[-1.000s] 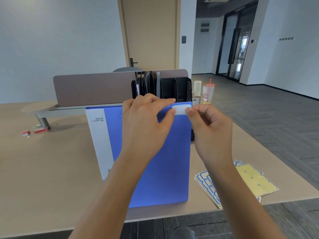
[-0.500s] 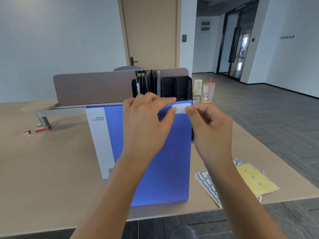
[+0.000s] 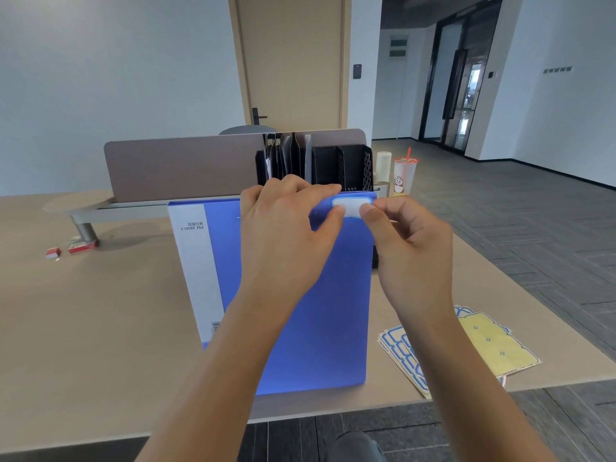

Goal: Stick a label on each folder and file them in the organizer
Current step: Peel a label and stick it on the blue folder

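Lying flat on the desk (image 3: pixel 100 328) before the black organizer (image 3: pixel 336 168), the blue folder (image 3: pixel 320 328) carries a white label (image 3: pixel 350 207) at its far right corner. Left hand (image 3: pixel 286 235) thumb and curled right hand (image 3: pixel 410 241) thumb press the label's ends. Label sheets (image 3: pixel 406 355) lie just right of the folder.

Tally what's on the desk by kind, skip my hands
Blue folder: 1
Label on the folder: 1
Black organizer: 1
Stack of label sheets: 1
Drink cup: 1
Small red-and-white boxes: 2
Total: 7
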